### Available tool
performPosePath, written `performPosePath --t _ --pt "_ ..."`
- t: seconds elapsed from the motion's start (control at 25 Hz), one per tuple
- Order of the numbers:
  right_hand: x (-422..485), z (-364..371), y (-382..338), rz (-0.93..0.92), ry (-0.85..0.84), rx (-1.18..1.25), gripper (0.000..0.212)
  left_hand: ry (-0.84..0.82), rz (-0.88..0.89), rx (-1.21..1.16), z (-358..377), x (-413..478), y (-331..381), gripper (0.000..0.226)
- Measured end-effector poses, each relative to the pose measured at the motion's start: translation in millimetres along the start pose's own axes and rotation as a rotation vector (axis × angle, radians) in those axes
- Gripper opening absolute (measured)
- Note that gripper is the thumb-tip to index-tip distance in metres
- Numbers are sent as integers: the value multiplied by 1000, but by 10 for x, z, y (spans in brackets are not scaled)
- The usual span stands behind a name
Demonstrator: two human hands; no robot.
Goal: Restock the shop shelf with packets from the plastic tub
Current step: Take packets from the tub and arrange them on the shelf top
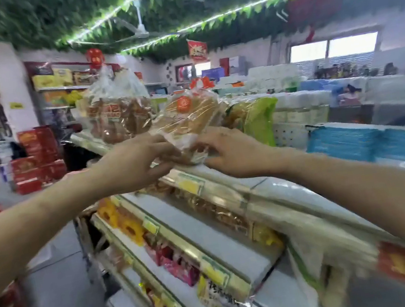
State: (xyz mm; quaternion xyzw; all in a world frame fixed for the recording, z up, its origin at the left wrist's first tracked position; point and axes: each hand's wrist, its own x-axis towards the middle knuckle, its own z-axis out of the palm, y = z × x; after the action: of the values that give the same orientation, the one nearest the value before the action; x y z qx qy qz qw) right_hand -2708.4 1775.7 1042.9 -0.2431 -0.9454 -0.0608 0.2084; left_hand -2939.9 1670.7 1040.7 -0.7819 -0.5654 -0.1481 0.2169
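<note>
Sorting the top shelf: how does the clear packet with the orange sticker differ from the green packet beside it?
The clear packet shows golden-brown baked goods through its wrap; the green packet is opaque. The left hand and right hand pinch the clear packet's near edge; the green packet is untouched. Both sit on the top shelf.

a clear packet point(189, 113) of golden bread, with a round orange label. it lies tilted on the top shelf point(278, 190).
</note>
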Motion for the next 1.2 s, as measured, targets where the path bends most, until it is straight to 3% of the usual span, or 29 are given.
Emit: performPosePath --t 0.12,0.28,0.44,0.6,0.72,1.0,1.2 --pt "257 798 -831 -149 9 127 45 -102 -209 11 153 -1065 -286 38" --pt "107 1950 -1681 -289 -141 357 52 -207 -394 44 589 -2516 -232 40" --pt "-497 2763 -2129 -282 -465 533 47 -425 -624 -74 1103 -3707 249 45" --pt "-1213 3335 -2211 -351 -776 564 27 -639 -662 -409 1523 -4647 822 35" --pt "-1572 3534 -2137 -418 -976 507 25 -712 -659 -540 1730 -5060 1152 35" --pt "-2017 3672 -2013 -418 -990 514 33 -689 -652 -634 1892 -5247 1488 32" --pt "-2107 3676 -2027 -443 -956 500 26 -799 -646 -666 1943 -5199 1524 36"
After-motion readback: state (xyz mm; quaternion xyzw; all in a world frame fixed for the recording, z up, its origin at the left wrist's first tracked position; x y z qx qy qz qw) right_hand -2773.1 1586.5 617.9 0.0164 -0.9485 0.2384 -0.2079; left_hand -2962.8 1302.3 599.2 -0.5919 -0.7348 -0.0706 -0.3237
